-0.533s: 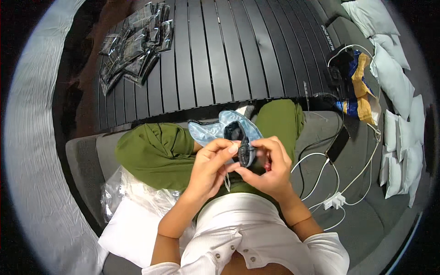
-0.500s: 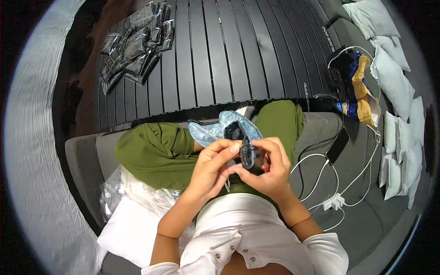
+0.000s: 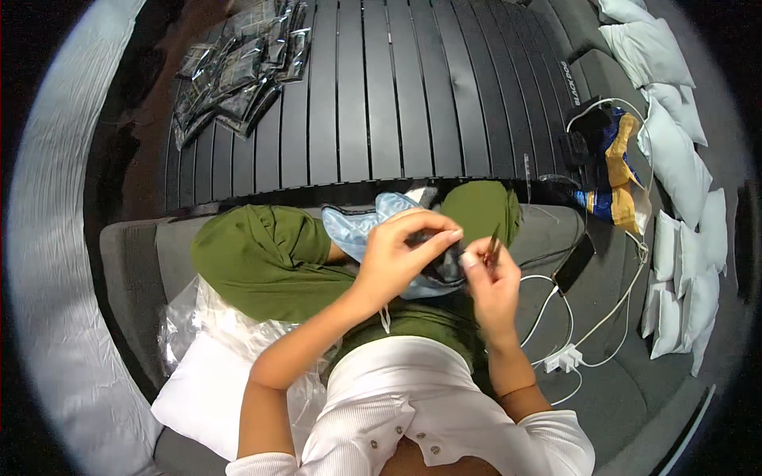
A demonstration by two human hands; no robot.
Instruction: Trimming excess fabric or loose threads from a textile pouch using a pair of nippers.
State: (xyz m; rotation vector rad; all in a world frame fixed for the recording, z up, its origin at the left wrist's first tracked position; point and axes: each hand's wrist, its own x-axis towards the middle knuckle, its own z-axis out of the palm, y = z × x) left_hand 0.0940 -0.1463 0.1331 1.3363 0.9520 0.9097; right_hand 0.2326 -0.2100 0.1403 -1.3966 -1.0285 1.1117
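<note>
Across my lap lies a shiny light-blue fabric piece (image 3: 343,230) with dark edging. My left hand (image 3: 394,258) is closed, thumb and fingers pinching the dark gathered edge of the cloth. Close beside it on the right, my right hand (image 3: 495,295) is closed around a small, dark, pointed tool (image 3: 494,246), its tip sticking up past the fingers. I cannot make out the tool's exact kind. The right thumb is at the dark edge too; whether it touches the cloth is unclear. My hands cover much of the fabric's right part.
A black slatted table (image 3: 381,103) stands ahead, with dark clear-wrapped packets (image 3: 238,67) at its left. On the grey sofa, a phone (image 3: 575,266), white cables and a plug adapter (image 3: 563,358) lie to the right. A white pillow (image 3: 208,393) and clear plastic (image 3: 226,309) are at left.
My hands have moved apart from their joint grip on the dark edge. The left has turned over the cloth; the right has shifted right, and the pointed tool now shows in it.
</note>
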